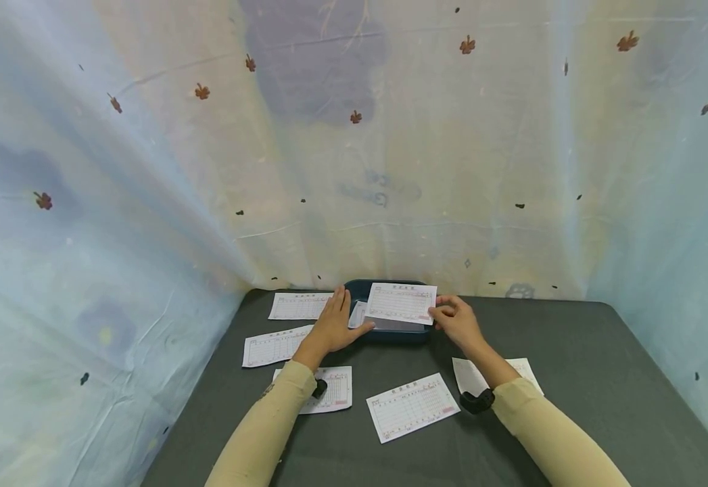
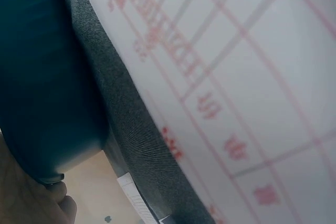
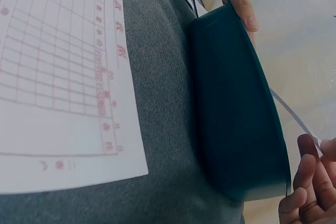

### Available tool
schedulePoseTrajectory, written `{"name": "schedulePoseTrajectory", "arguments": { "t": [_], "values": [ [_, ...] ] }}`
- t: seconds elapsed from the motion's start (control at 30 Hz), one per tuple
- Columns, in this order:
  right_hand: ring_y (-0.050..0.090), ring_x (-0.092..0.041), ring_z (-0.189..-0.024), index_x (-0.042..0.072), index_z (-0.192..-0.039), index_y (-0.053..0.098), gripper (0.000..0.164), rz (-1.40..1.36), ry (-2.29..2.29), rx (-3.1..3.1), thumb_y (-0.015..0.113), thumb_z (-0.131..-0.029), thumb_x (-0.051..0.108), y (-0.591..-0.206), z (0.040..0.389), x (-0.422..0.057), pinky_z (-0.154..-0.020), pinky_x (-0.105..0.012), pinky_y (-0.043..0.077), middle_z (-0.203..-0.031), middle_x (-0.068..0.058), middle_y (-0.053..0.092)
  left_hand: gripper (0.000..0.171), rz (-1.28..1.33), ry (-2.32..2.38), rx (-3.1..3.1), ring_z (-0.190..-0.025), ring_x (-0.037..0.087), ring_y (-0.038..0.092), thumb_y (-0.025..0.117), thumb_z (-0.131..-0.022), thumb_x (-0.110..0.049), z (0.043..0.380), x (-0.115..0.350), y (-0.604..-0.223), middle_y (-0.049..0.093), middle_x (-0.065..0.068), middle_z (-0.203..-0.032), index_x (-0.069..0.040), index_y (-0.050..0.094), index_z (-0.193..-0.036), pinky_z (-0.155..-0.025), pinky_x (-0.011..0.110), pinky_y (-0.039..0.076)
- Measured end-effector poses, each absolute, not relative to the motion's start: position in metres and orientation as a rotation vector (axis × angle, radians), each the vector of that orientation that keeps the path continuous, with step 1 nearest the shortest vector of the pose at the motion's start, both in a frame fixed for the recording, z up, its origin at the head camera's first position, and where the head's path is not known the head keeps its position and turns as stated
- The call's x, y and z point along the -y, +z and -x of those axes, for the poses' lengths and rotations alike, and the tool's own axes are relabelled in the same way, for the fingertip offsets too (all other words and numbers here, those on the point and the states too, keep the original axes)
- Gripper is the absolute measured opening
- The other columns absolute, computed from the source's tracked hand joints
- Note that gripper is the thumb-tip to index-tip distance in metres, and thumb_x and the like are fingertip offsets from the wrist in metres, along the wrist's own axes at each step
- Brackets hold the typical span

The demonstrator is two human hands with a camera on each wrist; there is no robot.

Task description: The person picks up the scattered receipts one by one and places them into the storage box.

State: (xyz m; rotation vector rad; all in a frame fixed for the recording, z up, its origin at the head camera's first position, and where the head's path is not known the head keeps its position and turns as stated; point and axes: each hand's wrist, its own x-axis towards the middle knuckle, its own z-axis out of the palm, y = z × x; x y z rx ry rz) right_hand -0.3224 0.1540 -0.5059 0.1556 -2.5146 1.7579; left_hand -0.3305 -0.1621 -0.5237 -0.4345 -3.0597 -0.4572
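A dark teal plastic bin (image 1: 397, 336) stands at the back of the table. My left hand (image 1: 331, 327) rests on the bin's left end, fingers straight, with the thumb reaching over the front rim. My right hand (image 1: 458, 326) pinches the right edge of a white printed paper form (image 1: 401, 302) and holds it over the bin, tilted. In the right wrist view, the fingertips (image 3: 305, 169) grip this paper (image 3: 294, 113) just above the rim. Part of another white paper (image 1: 357, 315) shows inside the bin; the rest of the inside is hidden by the held form.
Several similar forms lie on the dark grey table (image 1: 573, 358): one at the back left (image 1: 299, 306), another form (image 1: 274, 346) nearer, a form (image 1: 337, 399) under my left wrist, a form (image 1: 413, 407) in front, and a paper (image 1: 524, 372) under my right forearm. A patterned curtain (image 1: 420, 169) hangs behind.
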Motion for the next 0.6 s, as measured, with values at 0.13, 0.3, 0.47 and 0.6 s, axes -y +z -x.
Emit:
{"name": "schedulePoseTrajectory", "arguments": {
  "t": [0.13,0.3,0.47,0.6],
  "values": [
    [0.064,-0.018,-0.07,-0.004,-0.123,0.063,0.026,-0.197,1.716,2.54,0.073,-0.104,0.01,-0.506,0.325,-0.15,-0.064,-0.024,0.05,-0.096,-0.016,0.08,0.114,0.444,-0.456,3.055,-0.166,0.037,0.007,0.051,-0.101,-0.077,0.33,0.162,-0.523,0.006,0.024,-0.179,0.006,0.014,-0.169,-0.134,0.049,0.012],
    [0.059,-0.014,-0.072,-0.003,-0.123,0.064,0.026,-0.234,1.674,2.583,0.073,-0.104,0.012,-0.505,0.326,-0.145,-0.066,-0.027,0.048,-0.097,-0.016,0.08,0.115,0.44,-0.456,3.058,-0.167,0.036,0.005,0.05,-0.1,-0.078,0.329,0.162,-0.522,0.005,0.023,-0.179,0.006,0.013,-0.169,-0.134,0.049,0.011],
    [0.058,-0.016,-0.08,-0.003,-0.123,0.065,0.026,-0.231,1.656,2.62,0.073,-0.104,0.013,-0.502,0.325,-0.143,-0.071,-0.03,0.046,-0.102,-0.018,0.08,0.115,0.432,-0.457,3.052,-0.167,0.036,0.006,0.05,-0.1,-0.079,0.33,0.163,-0.525,0.006,0.023,-0.179,0.005,0.013,-0.169,-0.134,0.048,0.01],
    [0.058,-0.018,-0.085,-0.002,-0.122,0.066,0.025,-0.222,1.64,2.632,0.073,-0.103,0.013,-0.503,0.326,-0.142,-0.073,-0.031,0.044,-0.102,-0.017,0.08,0.115,0.437,-0.457,3.052,-0.167,0.036,0.006,0.049,-0.1,-0.079,0.33,0.163,-0.525,0.006,0.023,-0.179,0.005,0.013,-0.169,-0.134,0.048,0.01]
  ]
}}
